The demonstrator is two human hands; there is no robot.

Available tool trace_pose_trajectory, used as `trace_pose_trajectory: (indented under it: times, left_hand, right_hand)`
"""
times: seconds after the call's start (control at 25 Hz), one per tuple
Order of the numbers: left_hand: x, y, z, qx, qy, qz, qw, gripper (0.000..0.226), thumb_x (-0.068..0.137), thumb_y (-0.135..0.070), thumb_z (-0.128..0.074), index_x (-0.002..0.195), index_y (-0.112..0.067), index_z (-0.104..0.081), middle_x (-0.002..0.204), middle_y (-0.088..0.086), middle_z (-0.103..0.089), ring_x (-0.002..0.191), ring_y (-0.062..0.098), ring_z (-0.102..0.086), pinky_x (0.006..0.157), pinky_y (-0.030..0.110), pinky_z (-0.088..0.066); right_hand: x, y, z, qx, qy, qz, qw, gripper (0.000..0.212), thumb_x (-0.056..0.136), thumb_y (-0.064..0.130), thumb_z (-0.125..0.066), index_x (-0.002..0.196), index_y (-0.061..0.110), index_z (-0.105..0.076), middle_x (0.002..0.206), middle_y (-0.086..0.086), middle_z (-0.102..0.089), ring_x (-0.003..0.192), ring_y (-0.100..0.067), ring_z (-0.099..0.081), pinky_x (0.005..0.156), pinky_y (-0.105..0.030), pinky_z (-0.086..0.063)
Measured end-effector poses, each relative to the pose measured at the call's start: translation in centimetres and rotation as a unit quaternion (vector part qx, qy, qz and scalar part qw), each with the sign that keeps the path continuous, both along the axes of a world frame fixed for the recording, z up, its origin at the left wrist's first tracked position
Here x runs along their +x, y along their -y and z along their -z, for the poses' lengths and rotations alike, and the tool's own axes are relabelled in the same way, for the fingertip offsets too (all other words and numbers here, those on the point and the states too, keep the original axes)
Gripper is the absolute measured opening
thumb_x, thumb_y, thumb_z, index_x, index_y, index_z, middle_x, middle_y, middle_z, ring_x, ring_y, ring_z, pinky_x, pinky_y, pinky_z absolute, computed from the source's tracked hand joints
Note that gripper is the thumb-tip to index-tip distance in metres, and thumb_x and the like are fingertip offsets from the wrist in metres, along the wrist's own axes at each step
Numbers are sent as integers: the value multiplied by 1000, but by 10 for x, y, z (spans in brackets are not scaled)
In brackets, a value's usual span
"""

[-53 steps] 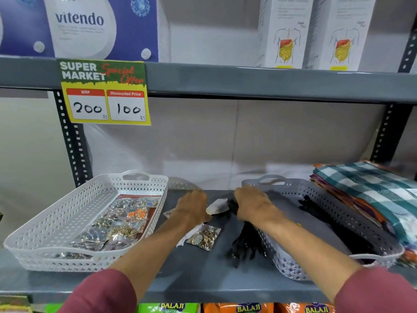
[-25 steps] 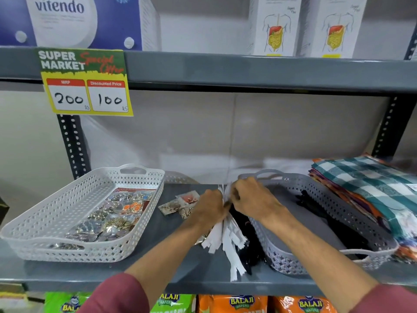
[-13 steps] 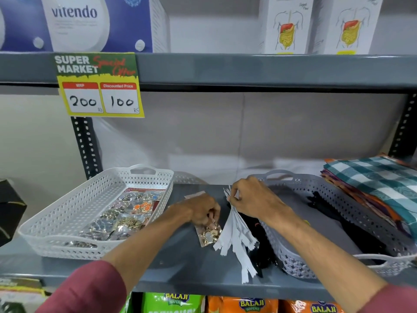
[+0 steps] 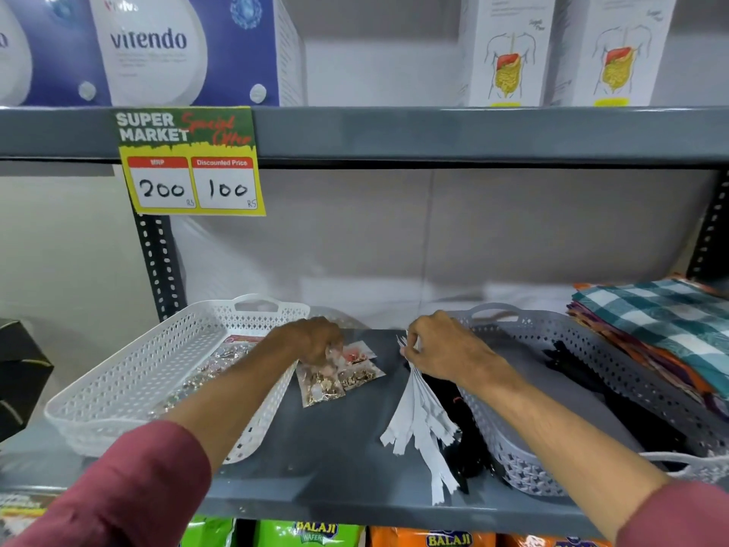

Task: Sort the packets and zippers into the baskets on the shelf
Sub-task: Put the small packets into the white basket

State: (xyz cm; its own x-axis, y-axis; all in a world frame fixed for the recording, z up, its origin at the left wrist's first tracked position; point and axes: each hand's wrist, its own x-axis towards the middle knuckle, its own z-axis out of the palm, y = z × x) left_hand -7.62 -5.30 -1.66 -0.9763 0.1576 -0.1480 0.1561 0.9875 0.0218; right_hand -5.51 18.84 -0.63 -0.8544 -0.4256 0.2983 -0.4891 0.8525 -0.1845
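My left hand (image 4: 311, 338) is closed on the top of a clear packet of gold trinkets (image 4: 320, 385), which hangs just right of the white basket (image 4: 130, 373). Two more packets (image 4: 357, 365) lie on the grey shelf (image 4: 327, 452) beside it. The white basket holds several similar packets (image 4: 215, 365). My right hand (image 4: 442, 347) pinches the top of a bunch of white zippers (image 4: 420, 420), whose tails fan down over the shelf. Black zippers (image 4: 465, 436) lie under them against the grey basket (image 4: 524, 463), which holds more dark zippers (image 4: 568, 365).
Folded checked cloths (image 4: 662, 329) are stacked at the right, partly over the grey basket. A yellow price sign (image 4: 189, 163) hangs from the upper shelf, which carries boxes. Snack bags (image 4: 315, 532) sit on the shelf below. A black object (image 4: 19, 373) stands at far left.
My left hand has moved back and up with a packet in its grip, toward the other loose packets. My right hand still holds the white zippers in about the same place.
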Motion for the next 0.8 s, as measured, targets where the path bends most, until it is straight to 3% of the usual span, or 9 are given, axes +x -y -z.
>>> trace_pose_trajectory:
  times: [0.12,0.32,0.4,0.52,0.6,0.8]
  left_hand:
    - [3,-26,15,20,-56,30,998,45,91,-37,-60,133,-24,-51,142,8,-50,132,29,-46,109,42,-38]
    - [-7,-56,41,-13,-7,31,999,50,96,-45,-41,145,-34,-36,162,5,-20,149,35,-20,119,51,-21]
    - [-6,-51,44,-32,-2,26,999,45,96,-49,-34,140,-41,-41,157,3,-34,144,32,-32,116,50,-29]
    - [2,-44,44,-78,-47,9,996,41,96,-52,-36,133,-40,-50,142,4,-53,129,30,-51,103,43,-41]
    - [6,-35,44,-103,-79,4,992,40,96,-51,-39,130,-36,-54,135,7,-58,123,30,-56,99,42,-44]
    - [12,-30,47,-106,-67,-6,992,38,97,-47,-40,131,-34,-52,134,9,-59,122,31,-56,101,44,-46]
  right_hand:
    - [0,12,9,67,4,-16,998,27,90,26,-63,109,9,-70,110,-12,-67,100,-31,-67,88,-41,-55]
    - [-8,28,10,183,11,-17,983,26,87,23,-62,108,8,-69,108,-14,-66,101,-34,-66,84,-40,-55]
    - [-8,30,18,218,21,-17,976,26,86,21,-62,107,8,-69,112,-14,-66,104,-33,-65,87,-39,-53]
    - [-9,20,32,280,13,-5,960,23,88,17,-60,106,7,-70,119,-12,-65,111,-29,-62,107,-43,-38]
    - [-10,10,35,317,-3,6,949,21,89,17,-58,104,8,-69,119,-11,-65,113,-28,-60,111,-43,-27]
    - [-4,6,35,332,-9,6,943,13,91,19,-57,93,13,-68,110,-10,-67,108,-26,-61,111,-42,-25]
